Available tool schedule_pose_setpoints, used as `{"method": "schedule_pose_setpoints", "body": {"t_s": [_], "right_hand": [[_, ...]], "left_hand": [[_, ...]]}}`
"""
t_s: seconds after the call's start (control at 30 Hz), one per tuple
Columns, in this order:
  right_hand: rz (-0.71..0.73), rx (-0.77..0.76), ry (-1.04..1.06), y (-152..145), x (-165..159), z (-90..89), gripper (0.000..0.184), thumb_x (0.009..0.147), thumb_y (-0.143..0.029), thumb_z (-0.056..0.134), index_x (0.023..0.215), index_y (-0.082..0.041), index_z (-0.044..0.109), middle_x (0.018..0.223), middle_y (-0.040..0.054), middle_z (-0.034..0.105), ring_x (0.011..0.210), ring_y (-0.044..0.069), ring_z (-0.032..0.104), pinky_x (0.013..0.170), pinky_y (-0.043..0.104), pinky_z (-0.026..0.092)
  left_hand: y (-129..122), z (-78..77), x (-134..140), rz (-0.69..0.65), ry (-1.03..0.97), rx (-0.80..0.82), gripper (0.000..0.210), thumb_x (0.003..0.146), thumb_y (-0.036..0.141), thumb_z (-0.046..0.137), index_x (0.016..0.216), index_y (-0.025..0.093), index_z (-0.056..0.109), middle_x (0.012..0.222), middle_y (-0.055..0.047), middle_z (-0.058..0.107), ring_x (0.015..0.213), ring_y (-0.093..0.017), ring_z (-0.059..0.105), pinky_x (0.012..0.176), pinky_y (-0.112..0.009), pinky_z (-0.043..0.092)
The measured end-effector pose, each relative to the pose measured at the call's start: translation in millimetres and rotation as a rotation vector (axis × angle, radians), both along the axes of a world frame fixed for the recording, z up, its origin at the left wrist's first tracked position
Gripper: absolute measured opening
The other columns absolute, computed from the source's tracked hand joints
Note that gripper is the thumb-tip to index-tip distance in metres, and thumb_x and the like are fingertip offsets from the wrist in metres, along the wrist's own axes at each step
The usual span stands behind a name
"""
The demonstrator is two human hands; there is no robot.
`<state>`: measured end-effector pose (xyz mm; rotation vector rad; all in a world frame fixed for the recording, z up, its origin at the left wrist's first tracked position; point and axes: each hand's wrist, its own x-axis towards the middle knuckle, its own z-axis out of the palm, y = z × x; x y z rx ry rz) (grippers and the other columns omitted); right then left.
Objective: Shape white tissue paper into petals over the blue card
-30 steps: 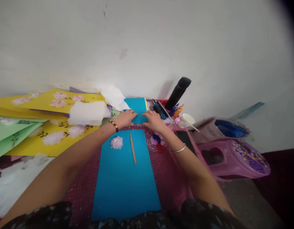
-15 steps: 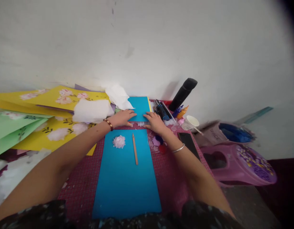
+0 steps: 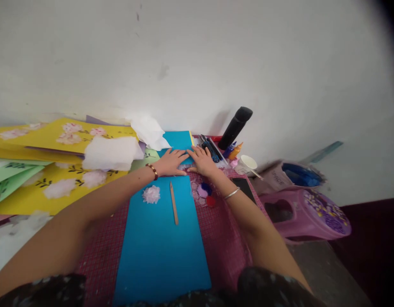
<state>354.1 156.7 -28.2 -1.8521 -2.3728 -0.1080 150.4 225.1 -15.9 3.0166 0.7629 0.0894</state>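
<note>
My left hand (image 3: 171,162) lies with fingers spread on the near part of a blue paper stack (image 3: 177,139) by the wall. Beside it, my right hand (image 3: 201,161) rests fingers apart at the stack's near right side. The two hands are close together, and neither grips anything. Nearer to me lies a large blue sheet (image 3: 161,251), its far edge partly under my left hand. On that sheet are a pale pink ruffled paper flower (image 3: 151,194) and a wooden pencil (image 3: 174,204). A paint palette (image 3: 203,192) with purple, dark blue and red wells sits below my right wrist.
Left: yellow flower-decorated sheets (image 3: 84,189), green sheets (image 3: 16,181), white tissue (image 3: 110,152). Right: black bottle (image 3: 234,128), paint tubes (image 3: 236,151), paper cup (image 3: 247,163), phone (image 3: 244,189). A pink stool (image 3: 302,217) stands beside the table.
My hands have drawn nearer to each other and slightly toward me on the blue stack. The whole view has shifted, so things appear farther left. Flower and pencil stay on the sheet.
</note>
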Motion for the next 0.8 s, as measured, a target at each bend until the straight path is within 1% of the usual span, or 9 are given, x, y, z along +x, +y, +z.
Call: {"method": "schedule_pose_setpoints", "body": {"t_s": [0.13,0.23,0.3,0.37,0.43,0.47,0.53,0.67,0.8], "right_hand": [[-0.004,-0.012,0.023,10.6,-0.7,10.7,0.079,0.082,-0.049,0.070,0.150,-0.021,0.040,0.160,0.0172,0.033,0.147,0.037,0.027,0.118,0.063,0.012],[0.006,0.004,0.173,0.6,3.8,28.2,0.068,0.084,-0.038,0.070,0.145,-0.020,0.047,0.155,0.0173,0.041,0.143,0.033,0.036,0.117,0.056,0.024],[-0.009,-0.047,0.336,-14.0,10.0,38.3,0.045,0.091,-0.030,0.058,0.134,-0.017,0.058,0.140,0.0161,0.057,0.129,0.027,0.051,0.109,0.045,0.037],[-0.035,-0.162,0.433,-29.8,16.7,42.5,0.031,0.095,-0.025,0.048,0.115,-0.014,0.069,0.113,0.0109,0.072,0.106,0.022,0.065,0.096,0.036,0.047],[-0.029,-0.273,0.445,-41.8,21.4,39.7,0.026,0.093,-0.021,0.049,0.099,-0.015,0.074,0.094,0.0050,0.076,0.087,0.018,0.069,0.084,0.029,0.051],[-0.018,-0.304,0.438,-45.2,22.6,36.2,0.024,0.091,-0.018,0.051,0.095,-0.015,0.075,0.090,0.0033,0.077,0.083,0.016,0.070,0.081,0.027,0.052],[-0.015,-0.323,0.436,-46.1,22.6,27.5,0.026,0.089,-0.010,0.050,0.097,-0.016,0.075,0.095,0.0030,0.078,0.086,0.015,0.071,0.082,0.026,0.052],[-0.048,-0.259,0.423,-30.3,16.4,14.2,0.036,0.091,-0.007,0.044,0.112,-0.017,0.071,0.119,0.0068,0.073,0.109,0.015,0.068,0.095,0.029,0.050],[-0.086,-0.233,0.364,-20.1,8.6,15.4,0.034,0.093,-0.008,0.044,0.113,-0.017,0.070,0.120,0.0070,0.073,0.110,0.014,0.067,0.098,0.028,0.048]], "left_hand": [[6.7,-4.3,15.4,0.049,-0.010,0.029,0.072,0.092,0.057,0.053,0.150,0.019,0.035,0.155,-0.017,0.036,0.141,-0.035,0.033,0.119,-0.054,0.015],[8.1,-2.9,12.8,0.087,-0.020,0.028,0.070,0.094,0.055,0.050,0.150,0.017,0.034,0.155,-0.019,0.035,0.141,-0.037,0.032,0.118,-0.057,0.015],[6.1,-0.7,7.8,0.086,-0.018,0.012,0.070,0.094,0.055,0.049,0.151,0.018,0.034,0.156,-0.018,0.035,0.141,-0.036,0.032,0.118,-0.056,0.016],[3.0,1.0,3.6,0.067,-0.010,-0.008,0.070,0.094,0.056,0.049,0.151,0.019,0.033,0.156,-0.017,0.035,0.142,-0.035,0.032,0.118,-0.053,0.019],[0.2,1.4,2.6,0.046,-0.001,-0.024,0.070,0.094,0.057,0.050,0.151,0.020,0.034,0.157,-0.016,0.035,0.142,-0.034,0.032,0.118,-0.052,0.021],[-0.8,1.0,3.5,0.036,0.004,-0.029,0.069,0.094,0.057,0.050,0.151,0.021,0.034,0.157,-0.015,0.035,0.143,-0.033,0.032,0.118,-0.051,0.021],[-1.9,-0.1,7.4,0.022,0.013,-0.034,0.067,0.094,0.056,0.050,0.150,0.022,0.036,0.158,-0.014,0.033,0.143,-0.032,0.032,0.117,-0.050,0.024],[-1.2,-1.0,15.7,0.015,0.026,-0.030,0.063,0.094,0.053,0.049,0.149,0.024,0.038,0.159,-0.014,0.032,0.143,-0.033,0.031,0.113,-0.048,0.031],[-0.3,-0.4,16.9,0.012,0.034,-0.030,0.061,0.095,0.049,0.048,0.149,0.024,0.038,0.158,-0.014,0.033,0.142,-0.034,0.032,0.111,-0.049,0.033]]}}
